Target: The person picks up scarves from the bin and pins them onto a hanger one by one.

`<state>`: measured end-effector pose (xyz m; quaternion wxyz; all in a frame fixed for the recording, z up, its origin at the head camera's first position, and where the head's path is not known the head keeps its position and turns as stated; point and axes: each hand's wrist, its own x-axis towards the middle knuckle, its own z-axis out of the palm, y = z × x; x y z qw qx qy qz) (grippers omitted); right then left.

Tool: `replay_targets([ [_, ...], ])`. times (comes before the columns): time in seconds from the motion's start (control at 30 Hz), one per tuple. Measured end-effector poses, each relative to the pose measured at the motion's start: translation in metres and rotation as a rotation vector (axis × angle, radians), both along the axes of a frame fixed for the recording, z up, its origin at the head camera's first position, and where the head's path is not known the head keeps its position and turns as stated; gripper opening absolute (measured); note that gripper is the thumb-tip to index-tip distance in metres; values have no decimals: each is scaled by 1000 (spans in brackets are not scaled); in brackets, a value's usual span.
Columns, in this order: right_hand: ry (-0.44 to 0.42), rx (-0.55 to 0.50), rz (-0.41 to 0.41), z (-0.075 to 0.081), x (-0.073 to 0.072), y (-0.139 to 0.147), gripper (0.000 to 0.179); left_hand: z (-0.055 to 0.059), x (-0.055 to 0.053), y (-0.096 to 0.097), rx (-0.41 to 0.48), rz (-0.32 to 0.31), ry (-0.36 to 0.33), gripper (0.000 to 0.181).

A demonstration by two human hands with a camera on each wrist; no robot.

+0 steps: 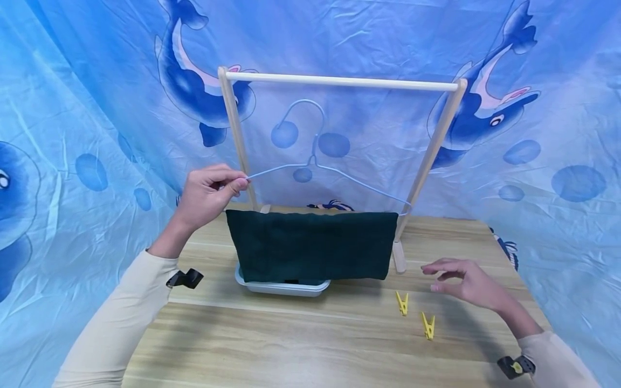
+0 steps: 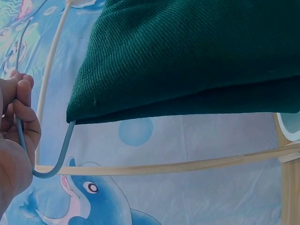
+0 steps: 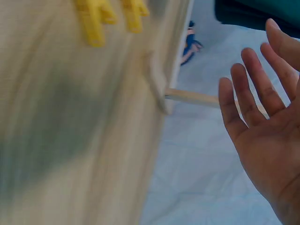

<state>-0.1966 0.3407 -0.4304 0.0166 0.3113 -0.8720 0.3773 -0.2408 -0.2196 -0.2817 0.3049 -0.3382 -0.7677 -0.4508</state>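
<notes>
In the head view my left hand (image 1: 208, 194) pinches the left end of a light-blue wire hanger (image 1: 361, 184), holding it up off the table. A dark green cloth (image 1: 315, 245) hangs folded over the hanger's lower bar. The left wrist view shows the fingers curled round the wire beside the cloth's corner (image 2: 93, 101). My right hand (image 1: 463, 280) is apart from the hanger, over the table at the right, its fingers loosely spread and holding nothing. Two yellow clothespins (image 1: 402, 303) lie on the table, left of and below that hand.
A wooden rack with a white top rail (image 1: 339, 81) stands behind the hanger. Below the cloth sits a pale tray (image 1: 286, 290), partly hidden by it. The wooden table (image 1: 291, 345) reaches back to a blue dolphin-print curtain (image 1: 378, 48).
</notes>
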Motion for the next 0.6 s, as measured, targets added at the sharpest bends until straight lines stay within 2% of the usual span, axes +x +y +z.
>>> replay_targets([
  [0.13,-83,71,65,-15,2,6,35,-1,0,-2,13,3,1,13],
  [0.27,-119,133,121,-25,2,11,38,-1,-1,-2,17,10,-6,11],
  [0.6,-191,228,141,-41,4,17,44,-1,0,-3,26,11,-20,11],
])
